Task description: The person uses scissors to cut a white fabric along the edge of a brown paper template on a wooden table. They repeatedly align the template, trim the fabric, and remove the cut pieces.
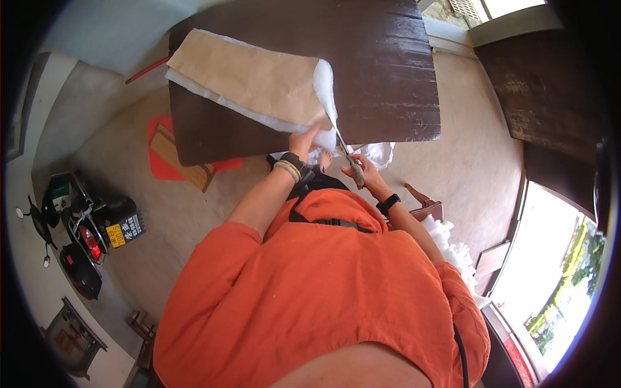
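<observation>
A long piece of brown paper (252, 77) lies over white fluffy wadding (324, 81) on the dark table (381, 84). My left hand (303, 142) grips the near right corner of the paper and wadding at the table's front edge, fingers closed on it. In my right hand (366, 173) is a pair of scissors (345, 147), its blades pointing up and away at the right edge of the wadding. Whether the blades are parted is too small to tell. A strip of wadding hangs below the table edge by the blades.
A red stool (160, 161) with a slatted wooden board (183, 158) stands left of the table. Further left is a parked motorbike (90, 226). White wadding (453, 246) is heaped by a wooden chair (429, 208) at my right. Translucent plastic (380, 155) shows beneath the table edge.
</observation>
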{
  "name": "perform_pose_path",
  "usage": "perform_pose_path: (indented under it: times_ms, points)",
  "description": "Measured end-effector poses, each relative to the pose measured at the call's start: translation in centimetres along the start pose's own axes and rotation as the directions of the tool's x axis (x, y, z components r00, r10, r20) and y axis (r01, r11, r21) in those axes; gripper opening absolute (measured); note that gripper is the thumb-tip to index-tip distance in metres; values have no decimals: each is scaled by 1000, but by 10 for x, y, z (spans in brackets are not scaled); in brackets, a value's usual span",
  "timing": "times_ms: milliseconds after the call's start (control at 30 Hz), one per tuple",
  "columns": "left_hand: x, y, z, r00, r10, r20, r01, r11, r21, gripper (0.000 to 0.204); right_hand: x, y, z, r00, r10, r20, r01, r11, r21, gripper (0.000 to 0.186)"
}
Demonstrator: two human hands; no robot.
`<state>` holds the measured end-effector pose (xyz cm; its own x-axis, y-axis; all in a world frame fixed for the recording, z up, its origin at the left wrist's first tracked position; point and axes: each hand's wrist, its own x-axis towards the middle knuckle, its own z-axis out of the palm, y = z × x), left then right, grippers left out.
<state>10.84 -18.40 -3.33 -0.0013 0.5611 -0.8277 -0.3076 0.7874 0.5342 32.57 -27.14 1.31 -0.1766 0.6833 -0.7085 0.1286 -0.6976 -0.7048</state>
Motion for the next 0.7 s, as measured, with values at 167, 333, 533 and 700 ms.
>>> perform_pose_path:
  times_ms: [167,333,533,700]
  points:
    - [0,-1,-8,995,-60,77,59,998,19,29,8,2,5,994,-107,20,108,992,-60,62]
    - [-3,-2,-13,988,-80,134,81,997,3,31,23,-8,12,984,-174,42,173,985,13,60]
    - [-2,-1,-14,981,-87,175,87,996,9,28,25,-14,20,986,-162,-43,163,986,18,59]
    - [-19,7,-28,965,-124,231,145,987,-73,26,23,-17,20,998,-51,-48,54,997,57,62]
